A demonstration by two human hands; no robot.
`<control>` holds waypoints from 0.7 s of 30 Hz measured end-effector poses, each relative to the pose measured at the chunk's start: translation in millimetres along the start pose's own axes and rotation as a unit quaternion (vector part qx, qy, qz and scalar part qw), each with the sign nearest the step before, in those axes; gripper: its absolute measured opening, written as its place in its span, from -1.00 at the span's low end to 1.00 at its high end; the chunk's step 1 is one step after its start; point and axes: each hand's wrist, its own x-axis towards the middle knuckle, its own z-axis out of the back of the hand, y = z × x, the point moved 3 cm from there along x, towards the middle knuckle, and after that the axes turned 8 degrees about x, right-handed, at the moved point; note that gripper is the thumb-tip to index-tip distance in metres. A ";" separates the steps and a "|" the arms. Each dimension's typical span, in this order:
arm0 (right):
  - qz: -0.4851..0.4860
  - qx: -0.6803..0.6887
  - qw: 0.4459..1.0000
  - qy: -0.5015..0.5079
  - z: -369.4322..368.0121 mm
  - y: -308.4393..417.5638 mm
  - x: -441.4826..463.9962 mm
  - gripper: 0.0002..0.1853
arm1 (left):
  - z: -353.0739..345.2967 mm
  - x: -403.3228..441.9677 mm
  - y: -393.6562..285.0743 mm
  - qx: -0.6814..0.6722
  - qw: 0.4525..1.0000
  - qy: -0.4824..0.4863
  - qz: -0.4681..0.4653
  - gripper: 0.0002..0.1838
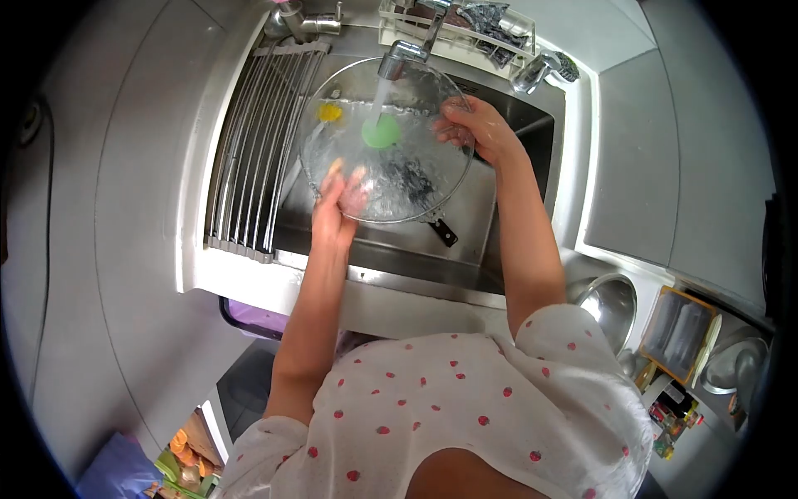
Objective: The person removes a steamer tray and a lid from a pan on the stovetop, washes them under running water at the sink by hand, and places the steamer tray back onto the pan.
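Note:
A clear round glass lid [332, 154] with a pale green knob [381, 131] at its middle is held tilted over the sink. Water runs onto it from the faucet [406, 55]. My left hand [337, 204] grips its near left rim, with fingertips showing through the wet glass. On the far right rim, my right hand [478, 129] is closed around the edge. Below the lid, a knife with a black handle [445, 233] lies in the sink [478, 220]. Something yellow [329, 111] and dark shapes show blurred through the glass.
A metal roll-up drying rack [258, 150] covers the sink's left side. Behind the sink are a second tap [303, 22], a caddy [461, 29] and a metal fixture [534, 73]. A steel bowl [607, 309] and a clear container [677, 333] stand at the right.

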 end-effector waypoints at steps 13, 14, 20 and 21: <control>0.203 0.346 0.887 -0.229 -50.1 -63.4 -41.4 -0.90 | -53.5 -22.4 5.5 -0.073 0.995 0.051 -0.042 -0.52; 0.189 0.377 0.877 -0.230 -57.8 -67.3 -42.1 -0.90 | -50.8 -27.0 2.1 -0.072 0.995 0.050 -0.045 -0.52; 0.138 -0.094 0.926 -0.339 -44.7 -95.8 -9.2 -0.65 | -29.7 -45.6 -14.5 0.127 0.988 0.080 -0.040 -0.29; 0.197 -0.273 0.880 -0.336 -37.8 -89.8 4.2 -0.58 | -26.6 -48.0 -17.3 0.120 0.990 0.070 -0.038 -0.29</control>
